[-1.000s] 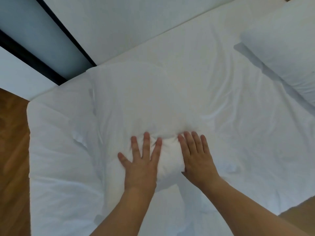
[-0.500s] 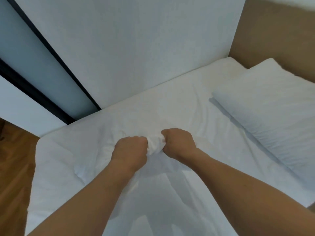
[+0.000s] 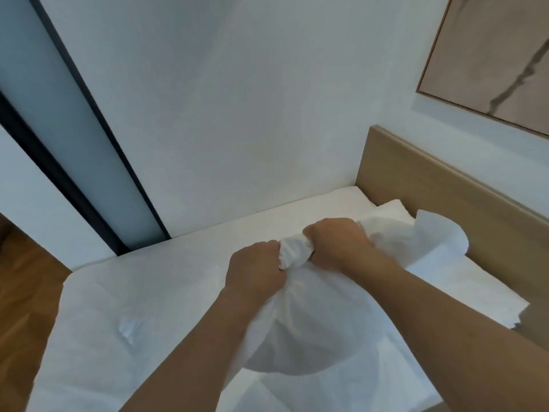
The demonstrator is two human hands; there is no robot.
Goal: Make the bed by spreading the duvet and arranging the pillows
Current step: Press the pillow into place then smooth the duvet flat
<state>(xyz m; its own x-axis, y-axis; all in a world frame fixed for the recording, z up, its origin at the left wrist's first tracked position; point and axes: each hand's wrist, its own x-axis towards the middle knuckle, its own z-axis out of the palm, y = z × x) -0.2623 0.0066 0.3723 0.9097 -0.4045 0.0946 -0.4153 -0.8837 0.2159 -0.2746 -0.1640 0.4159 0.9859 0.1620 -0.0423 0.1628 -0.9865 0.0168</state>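
My left hand (image 3: 257,270) and my right hand (image 3: 337,242) are both closed in fists side by side on a bunched edge of the white duvet (image 3: 297,254). The cloth is lifted off the bed and billows out below and behind my fists, with a flap (image 3: 439,236) raised toward the headboard. The white bed (image 3: 142,292) lies below, its sheet mostly flat. The pillow is largely hidden behind the lifted cloth; a white corner (image 3: 392,208) shows by the headboard.
A wooden headboard (image 3: 445,209) runs along the right. A white wall (image 3: 237,114) borders the bed's far side, with a dark-framed panel (image 3: 74,144) at left. A framed picture (image 3: 490,55) hangs top right. Wooden floor (image 3: 23,292) lies at left.
My flat hands closed on the duvet, bunched it and lifted it up and toward the headboard. The view tilted up, showing the wall and picture.
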